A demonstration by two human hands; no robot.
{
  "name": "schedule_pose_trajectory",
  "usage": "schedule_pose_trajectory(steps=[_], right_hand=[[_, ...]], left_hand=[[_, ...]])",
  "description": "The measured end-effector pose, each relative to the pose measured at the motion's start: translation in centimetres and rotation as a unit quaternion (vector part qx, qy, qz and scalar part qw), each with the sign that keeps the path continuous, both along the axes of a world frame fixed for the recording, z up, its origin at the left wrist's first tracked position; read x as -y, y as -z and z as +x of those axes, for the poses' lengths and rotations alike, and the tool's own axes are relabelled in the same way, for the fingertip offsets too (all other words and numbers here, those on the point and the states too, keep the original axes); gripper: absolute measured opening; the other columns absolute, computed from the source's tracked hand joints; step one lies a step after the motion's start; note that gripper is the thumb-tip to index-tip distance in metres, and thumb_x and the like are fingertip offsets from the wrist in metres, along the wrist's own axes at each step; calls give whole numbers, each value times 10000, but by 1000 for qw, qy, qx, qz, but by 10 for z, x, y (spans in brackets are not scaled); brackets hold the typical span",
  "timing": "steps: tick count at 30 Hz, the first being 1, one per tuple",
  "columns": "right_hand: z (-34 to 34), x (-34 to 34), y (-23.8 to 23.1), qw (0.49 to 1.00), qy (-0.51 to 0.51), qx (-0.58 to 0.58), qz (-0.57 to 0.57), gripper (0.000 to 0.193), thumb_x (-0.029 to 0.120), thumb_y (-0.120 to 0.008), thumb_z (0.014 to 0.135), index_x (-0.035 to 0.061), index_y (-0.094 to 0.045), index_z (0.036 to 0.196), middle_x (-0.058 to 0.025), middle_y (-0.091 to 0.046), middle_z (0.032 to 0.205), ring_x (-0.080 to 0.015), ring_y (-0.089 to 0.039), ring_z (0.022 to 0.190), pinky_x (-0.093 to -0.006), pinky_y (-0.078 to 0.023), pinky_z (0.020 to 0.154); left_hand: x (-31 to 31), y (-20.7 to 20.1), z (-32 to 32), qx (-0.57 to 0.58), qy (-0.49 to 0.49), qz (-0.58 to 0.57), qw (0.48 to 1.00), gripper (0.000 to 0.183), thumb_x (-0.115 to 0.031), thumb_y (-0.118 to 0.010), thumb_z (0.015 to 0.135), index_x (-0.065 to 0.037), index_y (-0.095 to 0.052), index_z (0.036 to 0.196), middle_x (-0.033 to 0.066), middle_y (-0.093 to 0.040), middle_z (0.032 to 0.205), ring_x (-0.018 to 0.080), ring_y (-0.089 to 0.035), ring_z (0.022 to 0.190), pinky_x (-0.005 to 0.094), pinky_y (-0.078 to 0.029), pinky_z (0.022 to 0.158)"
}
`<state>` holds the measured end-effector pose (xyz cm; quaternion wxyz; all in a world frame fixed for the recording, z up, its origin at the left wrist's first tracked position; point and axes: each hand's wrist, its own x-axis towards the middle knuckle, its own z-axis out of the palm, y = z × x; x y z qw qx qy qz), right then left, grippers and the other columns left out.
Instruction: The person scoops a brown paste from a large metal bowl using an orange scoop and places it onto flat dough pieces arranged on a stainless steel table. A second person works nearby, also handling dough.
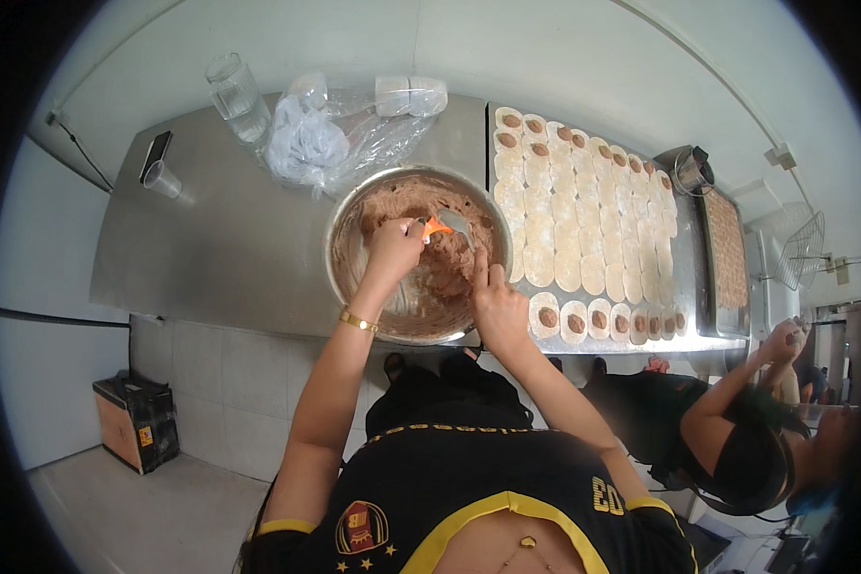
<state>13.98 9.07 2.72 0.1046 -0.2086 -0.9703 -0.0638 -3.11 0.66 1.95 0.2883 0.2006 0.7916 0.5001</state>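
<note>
A large metal bowl (331, 251) stands in front of me at the table's near edge, with brown, paste-like filling (407, 196) smeared inside it. My left hand (395, 251) is closed round the orange handle of a spoon (457, 226), whose grey head is over the filling. My right hand (499, 304) lies at the bowl's right rim. Its index finger stretches toward the spoon's tip; whether they touch I cannot tell. To the right, rows of pale flat dough pieces (566, 230) cover the table, and some at the far and near rows carry dabs of brown filling.
Clear plastic bags (306, 143), a glass jug (239, 100), a plastic cup (163, 179) and a phone (156, 153) are on the metal table (220, 239). A filled tray (727, 251) sits at the far right. Another person (727, 421) stands to my right. A box (136, 421) is on the floor.
</note>
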Motion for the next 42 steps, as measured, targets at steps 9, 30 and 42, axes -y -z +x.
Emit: schedule_pose_trajectory(steps=[9, 30, 42], right_hand=[[-1, 5, 0, 1000, -4, -18, -1, 602, 40, -555, 701, 3, -420, 1287, -96, -511, 796, -234, -587, 517, -327, -477, 436], [-16, -22, -12, 983, 41, -55, -168, 524, 32, -524, 706, 83, -528, 1227, -183, -589, 760, -359, -597, 606, -422, -506, 584], [-27, 2, -36, 984, 68, -21, -164, 445, 36, -512, 721, 38, -563, 1162, -192, -606, 768, -358, -615, 643, -447, -495, 583]], left_hand=[[-3, -5, 6, -75, -10, -14, 997, 311, -229, -467, 850, 18, -621, 742, 209, -558, 603, 344, -572, 583, 420, -422, 577], [15, -12, 7, 77, -64, 117, 988, 210, -156, -498, 843, 17, -581, 757, 144, -495, 531, 210, -463, 443, 343, -378, 476], [8, -21, 15, -347, 78, -6, 934, 148, -100, -508, 833, 16, -546, 749, 218, -570, 641, 395, -582, 638, 471, -460, 581]])
